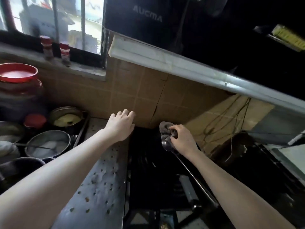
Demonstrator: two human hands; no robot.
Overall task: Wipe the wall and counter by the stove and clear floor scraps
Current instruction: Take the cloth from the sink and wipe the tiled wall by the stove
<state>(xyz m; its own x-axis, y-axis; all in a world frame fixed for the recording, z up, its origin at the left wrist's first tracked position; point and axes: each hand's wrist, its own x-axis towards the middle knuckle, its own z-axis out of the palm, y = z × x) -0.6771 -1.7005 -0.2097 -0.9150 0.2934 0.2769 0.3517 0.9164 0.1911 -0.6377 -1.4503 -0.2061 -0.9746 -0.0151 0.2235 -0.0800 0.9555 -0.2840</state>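
Grey rag (pixel 165 128) bunched in right grip (pixel 183 139), near tiled wall (pixel 132 90).

Your desk (pixel 102 179) runs from 6 o'clock toward 12 and ends at the wall (pixel 128 96), with scraps (pixel 99 177) scattered on it. The stove (pixel 148 162) sits just beside it at 3 o'clock, under the hood (pixel 181 22). Your left hand (pixel 121 126) is at the desk's far end, near the wall. At 1 o'clock your right hand (pixel 183 139) grips a cloth (pixel 165 129) in the stove's far corner, above a ladle (pixel 166 145). At 9 o'clock, pots (pixel 47 144) stand in a tray (pixel 83 128). At 11, two bottles (pixel 47 47) are on the window sill (pixel 85 70).
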